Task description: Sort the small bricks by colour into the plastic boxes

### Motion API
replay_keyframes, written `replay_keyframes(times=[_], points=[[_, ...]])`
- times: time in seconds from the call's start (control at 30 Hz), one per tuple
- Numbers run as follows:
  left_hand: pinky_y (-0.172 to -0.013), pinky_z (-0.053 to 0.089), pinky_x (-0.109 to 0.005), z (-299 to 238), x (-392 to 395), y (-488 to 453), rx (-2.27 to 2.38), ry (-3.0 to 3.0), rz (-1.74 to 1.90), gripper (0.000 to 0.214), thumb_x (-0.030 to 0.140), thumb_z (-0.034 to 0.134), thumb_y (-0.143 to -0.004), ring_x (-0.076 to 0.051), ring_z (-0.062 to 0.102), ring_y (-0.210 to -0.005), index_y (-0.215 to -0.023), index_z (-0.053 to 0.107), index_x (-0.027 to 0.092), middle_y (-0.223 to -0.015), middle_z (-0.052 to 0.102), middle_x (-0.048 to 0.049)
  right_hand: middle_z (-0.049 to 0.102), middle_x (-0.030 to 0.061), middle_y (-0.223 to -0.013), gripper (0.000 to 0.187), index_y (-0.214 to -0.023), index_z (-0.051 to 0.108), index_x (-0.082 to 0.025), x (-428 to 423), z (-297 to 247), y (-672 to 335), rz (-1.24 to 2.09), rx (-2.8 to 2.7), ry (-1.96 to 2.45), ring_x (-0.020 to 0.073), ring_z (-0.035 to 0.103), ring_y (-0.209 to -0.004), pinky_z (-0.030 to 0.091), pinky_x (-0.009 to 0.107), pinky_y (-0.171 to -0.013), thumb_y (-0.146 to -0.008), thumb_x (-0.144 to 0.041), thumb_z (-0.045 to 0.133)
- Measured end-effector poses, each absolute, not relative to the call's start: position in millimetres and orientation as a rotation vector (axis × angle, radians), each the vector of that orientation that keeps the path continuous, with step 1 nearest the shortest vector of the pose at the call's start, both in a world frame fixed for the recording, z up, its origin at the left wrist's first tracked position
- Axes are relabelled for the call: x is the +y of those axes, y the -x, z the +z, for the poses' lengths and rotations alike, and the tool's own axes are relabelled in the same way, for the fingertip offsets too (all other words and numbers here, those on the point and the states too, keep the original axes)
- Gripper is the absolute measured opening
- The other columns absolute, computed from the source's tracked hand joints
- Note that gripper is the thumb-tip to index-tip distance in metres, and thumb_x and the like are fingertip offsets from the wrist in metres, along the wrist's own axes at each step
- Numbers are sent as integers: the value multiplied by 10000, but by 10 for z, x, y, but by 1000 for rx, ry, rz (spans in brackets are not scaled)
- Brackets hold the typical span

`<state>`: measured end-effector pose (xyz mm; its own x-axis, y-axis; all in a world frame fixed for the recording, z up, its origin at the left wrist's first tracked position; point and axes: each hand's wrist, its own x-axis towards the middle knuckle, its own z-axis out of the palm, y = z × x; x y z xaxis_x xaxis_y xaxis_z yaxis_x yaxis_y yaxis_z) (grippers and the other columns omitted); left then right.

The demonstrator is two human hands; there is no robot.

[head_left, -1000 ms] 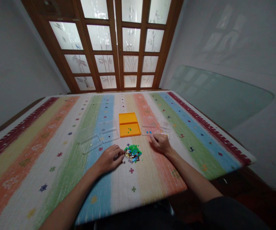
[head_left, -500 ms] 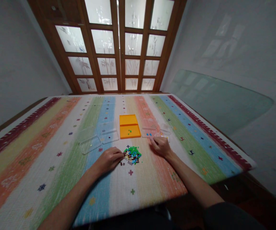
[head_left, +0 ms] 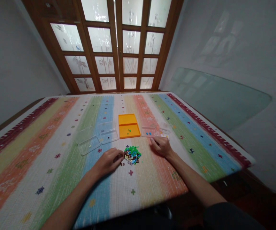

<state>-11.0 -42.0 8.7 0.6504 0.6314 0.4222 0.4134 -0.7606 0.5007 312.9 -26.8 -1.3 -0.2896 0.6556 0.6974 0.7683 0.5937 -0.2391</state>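
Observation:
A small heap of tiny coloured bricks (head_left: pixel 132 154) lies on the striped tablecloth (head_left: pixel 56 166) in front of me. My left hand (head_left: pixel 108 161) rests at the heap's left edge, fingers curled, fingertips touching the pieces. My right hand (head_left: pixel 162 145) lies to the right of the heap with its fingers bent, close to a clear lidded box (head_left: pixel 148 131) that holds a few blue bits. Whether either hand pinches a piece is too small to see.
An open orange tray (head_left: pixel 129 126) with a few green bits sits behind the heap. Two clear boxes (head_left: pixel 89 144) (head_left: pixel 108 135) lie to the left, another clear box (head_left: pixel 164 129) to the right. The table's near edge is close to my body. Wooden glazed doors stand behind.
My left hand has drawn slightly back from the heap and a few dark pieces lie loose beside it. My right hand has barely shifted. The camera moved a little.

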Motion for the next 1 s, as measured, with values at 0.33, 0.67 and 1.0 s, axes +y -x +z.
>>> replay_keyframes(times=[0.33, 0.67, 1.0], points=[[-714, 516, -295, 121, -414, 88, 793, -2506, 808, 122, 186, 514, -969, -170, 625, -801, -964, 636, 188, -859, 666, -49, 409, -20, -458, 463, -525, 412, -226, -256, -39, -3126, -135, -2069, 1116, 113, 351, -425, 259, 292, -515, -984, -282, 427], [-705, 532, -294, 174, -370, 241, 873, -2534, 873, 132, 207, 521, -963, -162, 639, -773, -1037, 627, 185, -884, 690, -50, 416, -28, -460, 449, -540, 406, -221, -220, -52, -3102, -188, -2141, 996, 103, 331, -425, 243, 291, -511, -987, -255, 427], [-645, 515, -274, 490, -147, 906, 1513, -2334, 1207, 247, 386, 598, -907, -145, 606, -638, -1043, 671, 193, -885, 747, -31, 428, -32, -479, 422, -551, 433, -215, -140, 48, -2924, -331, -2319, 733, 113, 342, -462, 230, 318, -535, -969, -176, 463]])
